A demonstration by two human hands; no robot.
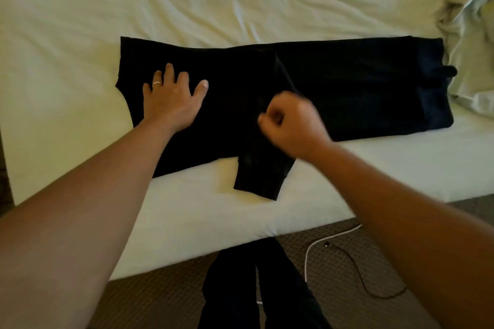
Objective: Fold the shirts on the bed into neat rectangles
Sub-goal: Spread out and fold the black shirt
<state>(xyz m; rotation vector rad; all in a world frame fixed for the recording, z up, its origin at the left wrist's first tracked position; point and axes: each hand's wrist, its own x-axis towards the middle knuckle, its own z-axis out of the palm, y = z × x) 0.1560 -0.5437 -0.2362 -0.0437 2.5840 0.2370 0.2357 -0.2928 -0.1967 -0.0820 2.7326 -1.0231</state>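
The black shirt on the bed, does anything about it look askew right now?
Yes. One sleeve sticks out from the black shirt toward the near bed edge, breaking the rectangle. The right hand grips fabric there; the left hand presses flat.

- both forearms are bare right up to the lower edge of the view; no sleeve or cuff shows on either one.
- the left hand (pixel 171 103) wears a plain, pale metal ring (pixel 157 83), a slim band with no stone that can be made out.
- the right hand (pixel 292 123) carries no ring, watch or strap where it shows, though it is a little blurred.
- the nails look short and unpainted, with the left thumbnail showing pale.
- lower down, the legs are in dark trousers (pixel 235 288), near black, plain, with no visible pattern or seam detail.
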